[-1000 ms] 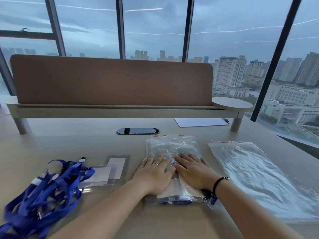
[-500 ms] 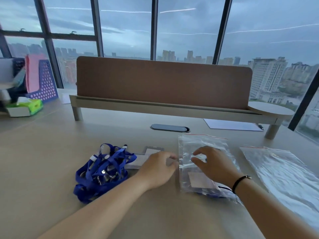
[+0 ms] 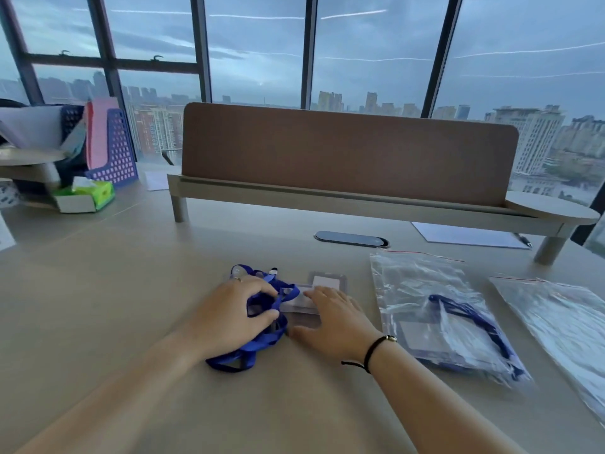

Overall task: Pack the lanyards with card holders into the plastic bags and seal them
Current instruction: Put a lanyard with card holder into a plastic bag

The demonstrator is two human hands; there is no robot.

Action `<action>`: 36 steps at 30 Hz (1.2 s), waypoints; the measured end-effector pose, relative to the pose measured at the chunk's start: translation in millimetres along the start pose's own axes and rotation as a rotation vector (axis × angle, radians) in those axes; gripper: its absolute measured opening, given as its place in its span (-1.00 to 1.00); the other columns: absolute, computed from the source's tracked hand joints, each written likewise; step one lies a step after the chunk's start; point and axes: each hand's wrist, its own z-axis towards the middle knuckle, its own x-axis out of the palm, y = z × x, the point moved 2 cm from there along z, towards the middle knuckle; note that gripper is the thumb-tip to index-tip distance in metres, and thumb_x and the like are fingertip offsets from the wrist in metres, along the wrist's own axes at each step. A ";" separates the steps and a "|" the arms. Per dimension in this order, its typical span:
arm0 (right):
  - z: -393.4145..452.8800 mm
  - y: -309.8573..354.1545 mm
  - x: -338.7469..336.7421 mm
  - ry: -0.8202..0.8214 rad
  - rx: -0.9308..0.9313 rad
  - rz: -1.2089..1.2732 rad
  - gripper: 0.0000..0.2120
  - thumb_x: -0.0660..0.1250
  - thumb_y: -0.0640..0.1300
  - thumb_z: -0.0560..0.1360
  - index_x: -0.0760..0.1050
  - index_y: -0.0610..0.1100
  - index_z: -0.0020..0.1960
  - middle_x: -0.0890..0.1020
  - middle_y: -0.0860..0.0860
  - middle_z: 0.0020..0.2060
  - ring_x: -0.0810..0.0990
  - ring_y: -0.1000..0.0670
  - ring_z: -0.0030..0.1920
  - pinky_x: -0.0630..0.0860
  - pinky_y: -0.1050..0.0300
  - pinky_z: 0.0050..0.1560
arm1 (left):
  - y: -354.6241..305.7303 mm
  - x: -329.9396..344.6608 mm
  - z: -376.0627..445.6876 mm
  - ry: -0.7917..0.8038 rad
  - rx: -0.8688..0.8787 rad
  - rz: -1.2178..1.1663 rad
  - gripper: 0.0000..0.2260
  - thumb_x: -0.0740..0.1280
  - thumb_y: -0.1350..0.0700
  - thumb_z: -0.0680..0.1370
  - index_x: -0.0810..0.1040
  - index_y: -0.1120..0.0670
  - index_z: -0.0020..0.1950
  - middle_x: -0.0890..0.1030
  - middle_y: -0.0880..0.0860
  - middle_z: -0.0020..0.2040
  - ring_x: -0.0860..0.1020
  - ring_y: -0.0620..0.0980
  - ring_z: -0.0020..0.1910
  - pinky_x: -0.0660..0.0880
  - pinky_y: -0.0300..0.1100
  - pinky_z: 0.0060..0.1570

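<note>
Lanyards [image 3: 258,335]: 1 blue bundle on desk [image 3: 114,306], gripped by left hand [image 3: 229,316] w/ curled fingers. Right hand [image 3: 334,326] lies flat, fingers spread, on card holders [image 3: 324,286], approx. 2 stacked. Plastic bags: 1 packed bag [image 3: 435,309] right of hands, 1 empty bag [image 3: 563,326] beyond it.

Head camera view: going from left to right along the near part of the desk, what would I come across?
Left hand gripping the tangle of blue lanyards → right hand resting on the clear card holders → packed plastic bag with a lanyard and card holder inside → stack of empty plastic bags.
</note>
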 end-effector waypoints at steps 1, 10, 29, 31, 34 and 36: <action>1.4 0.4 4.1 -0.003 0.017 0.012 -0.23 0.18 0.45 0.41 0.14 0.14 0.52 0.21 0.06 0.53 0.10 -0.02 0.54 0.03 -0.11 0.54 | 4.1 1.6 -2.6 0.010 0.005 -0.004 -0.72 0.45 -0.16 0.44 0.58 -0.22 0.14 0.59 -0.30 0.11 0.54 -0.27 0.10 0.48 -0.21 0.16; -0.7 2.6 14.1 -0.136 0.065 -0.041 -0.29 0.06 0.48 0.42 0.27 0.14 0.46 0.40 0.11 0.36 0.29 0.01 0.44 -0.01 -0.15 0.53 | 11.6 11.6 -8.5 0.081 0.013 0.076 -0.50 0.38 -0.26 0.46 0.45 -0.21 0.38 0.48 -0.27 0.27 0.46 -0.25 0.20 0.46 -0.20 0.19; -18.4 0.3 -30.6 -0.861 -0.208 -0.116 -0.71 0.29 -0.04 0.55 0.55 -0.09 -0.32 0.51 0.04 -0.42 0.45 0.00 -0.45 0.37 0.14 -0.48 | 14.7 -8.0 -9.0 -0.084 -0.130 -0.091 -0.74 0.33 0.08 0.55 0.58 -0.19 0.19 0.62 -0.24 0.05 0.58 -0.20 0.01 0.52 -0.16 0.08; -20.7 0.6 -35.8 -0.919 -0.085 0.072 -0.71 0.33 -0.07 0.55 0.52 -0.12 -0.33 0.49 0.04 -0.44 0.41 -0.01 -0.47 0.34 0.13 -0.48 | 15.6 -8.2 -8.0 -0.125 -0.145 -0.128 -0.72 0.29 0.18 0.56 0.61 -0.13 0.18 0.64 -0.18 0.04 0.59 -0.22 -0.05 0.52 -0.19 0.05; -17.1 2.0 -34.9 -0.860 0.100 0.550 -0.69 0.32 -0.11 0.58 0.50 -0.20 -0.31 0.51 -0.07 -0.47 0.40 0.01 -0.46 0.34 0.10 -0.41 | 10.3 -9.6 -6.9 -0.158 -0.138 -0.241 -0.86 0.31 0.07 0.59 0.64 -0.15 0.00 0.68 -0.20 -0.11 0.60 -0.25 -0.15 0.48 -0.27 -0.08; -14.3 8.1 -30.9 -0.746 0.168 0.842 -0.69 0.28 -0.08 0.60 0.51 -0.25 -0.24 0.50 -0.11 -0.47 0.41 0.02 -0.47 0.35 0.13 -0.42 | 5.9 -9.2 -7.0 -0.088 -0.118 -0.361 -0.81 0.29 -0.14 0.59 0.66 -0.12 -0.09 0.64 -0.16 -0.27 0.58 -0.19 -0.25 0.48 -0.20 -0.11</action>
